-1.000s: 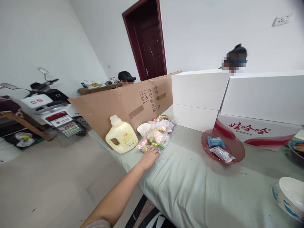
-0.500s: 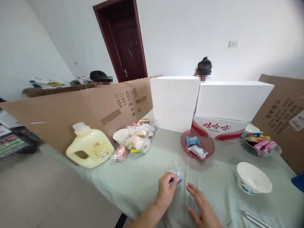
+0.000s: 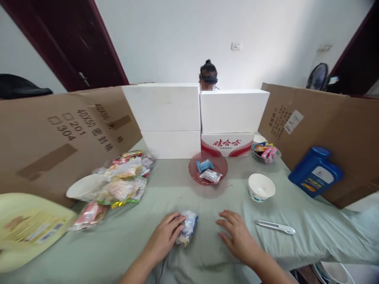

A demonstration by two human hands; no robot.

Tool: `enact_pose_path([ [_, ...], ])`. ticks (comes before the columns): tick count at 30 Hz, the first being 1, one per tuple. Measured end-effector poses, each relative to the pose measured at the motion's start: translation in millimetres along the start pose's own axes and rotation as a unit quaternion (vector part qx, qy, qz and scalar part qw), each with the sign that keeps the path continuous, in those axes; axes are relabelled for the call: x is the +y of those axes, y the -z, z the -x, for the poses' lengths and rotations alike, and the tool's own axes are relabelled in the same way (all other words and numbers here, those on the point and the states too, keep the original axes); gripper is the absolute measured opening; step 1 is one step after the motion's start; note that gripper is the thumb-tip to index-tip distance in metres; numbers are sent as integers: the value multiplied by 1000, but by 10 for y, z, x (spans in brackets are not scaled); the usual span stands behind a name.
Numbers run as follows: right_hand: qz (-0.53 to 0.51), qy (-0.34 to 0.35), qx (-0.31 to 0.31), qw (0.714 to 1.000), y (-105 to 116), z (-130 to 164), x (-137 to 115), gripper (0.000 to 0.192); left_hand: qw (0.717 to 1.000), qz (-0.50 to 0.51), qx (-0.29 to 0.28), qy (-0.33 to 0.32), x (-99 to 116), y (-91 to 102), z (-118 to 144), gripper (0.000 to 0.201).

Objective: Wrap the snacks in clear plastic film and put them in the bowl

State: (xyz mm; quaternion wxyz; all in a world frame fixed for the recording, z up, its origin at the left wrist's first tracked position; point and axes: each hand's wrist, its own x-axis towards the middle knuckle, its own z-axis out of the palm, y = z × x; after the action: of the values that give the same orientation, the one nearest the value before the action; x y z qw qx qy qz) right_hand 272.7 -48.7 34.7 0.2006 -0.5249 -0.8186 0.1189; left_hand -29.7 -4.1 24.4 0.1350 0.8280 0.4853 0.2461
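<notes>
My left hand point(image 3: 166, 233) has its fingers closed over the left side of a snack packet point(image 3: 187, 228) in clear and blue crinkled wrapping, on the cloth at front centre. Its thumb is hidden. To the right, my right hand point(image 3: 237, 236) is open just above the cloth, fingers spread, holding nothing. Beyond the hands stands a reddish see-through plate point(image 3: 194, 173). On it lie a blue wrapped snack point(image 3: 205, 165) and a white wrapped snack point(image 3: 211, 175). A utility knife point(image 3: 275, 227) lies right of my right hand, with a white bowl point(image 3: 261, 187) behind it.
Left are a heap of packaged snacks point(image 3: 124, 181), a white bowl point(image 3: 84, 188) and a yellow jug point(image 3: 32, 228). Right are a clear bowl of snacks point(image 3: 266, 153) and a blue jug point(image 3: 316, 173). White boxes point(image 3: 171, 118) and cardboard point(image 3: 68, 138) wall the table; a person point(image 3: 208, 75) is behind.
My view has swung right. My left hand has gone from pinching the packet to lying over its side. The packet now shows more fully, and my right hand is farther from it.
</notes>
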Motion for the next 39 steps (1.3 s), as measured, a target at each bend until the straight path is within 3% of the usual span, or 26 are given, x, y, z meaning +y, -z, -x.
enact_pose_path([
  [3, 93, -116, 60, 987, 205, 361, 528, 32, 998, 32, 26, 53, 68, -194, 64, 32],
  [5, 160, -176, 68, 969, 287, 615, 856, 32, 996, 52, 37, 69, 216, -349, 85, 33],
  [9, 203, -198, 60, 957, 343, 873, 1179, 28, 994, 74, 64, 57, 544, -591, 39, 32],
  [12, 135, -145, 50, 979, 328, 746, 1021, 29, 992, 76, 90, 43, 658, -676, 5, 30],
  [16, 51, -58, -4, 997, 257, 273, 403, 36, 989, 92, 111, 35, 656, -707, 27, 33],
  [19, 55, 10, -58, 997, 190, -84, -73, 39, 984, 124, 107, 70, 642, -731, 57, 42],
  [21, 64, 45, -92, 993, 167, -217, -255, 40, 978, 144, 103, 109, 642, -754, 75, 52],
  [24, 69, 41, -123, 989, 214, -178, -208, 39, 973, 164, 94, 132, 644, -772, 97, 65],
  [28, 66, -46, -125, 989, 396, 239, 385, 42, 980, 161, 97, 71, 642, -726, 96, 61],
  [31, 88, -118, -80, 986, 490, 586, 891, 40, 983, 157, 92, 12, 651, -669, 67, 55],
  [33, 115, -134, -19, 984, 493, 713, 1048, 34, 982, 165, 89, 1, 675, -646, 40, 43],
  [36, 88, -82, 95, 988, 440, 680, 844, 27, 976, 194, 96, 25, 755, -634, -8, 18],
  [39, -5, 19, 169, 985, 364, 464, 261, 26, 964, 231, 118, 61, 860, -622, -55, 11],
])
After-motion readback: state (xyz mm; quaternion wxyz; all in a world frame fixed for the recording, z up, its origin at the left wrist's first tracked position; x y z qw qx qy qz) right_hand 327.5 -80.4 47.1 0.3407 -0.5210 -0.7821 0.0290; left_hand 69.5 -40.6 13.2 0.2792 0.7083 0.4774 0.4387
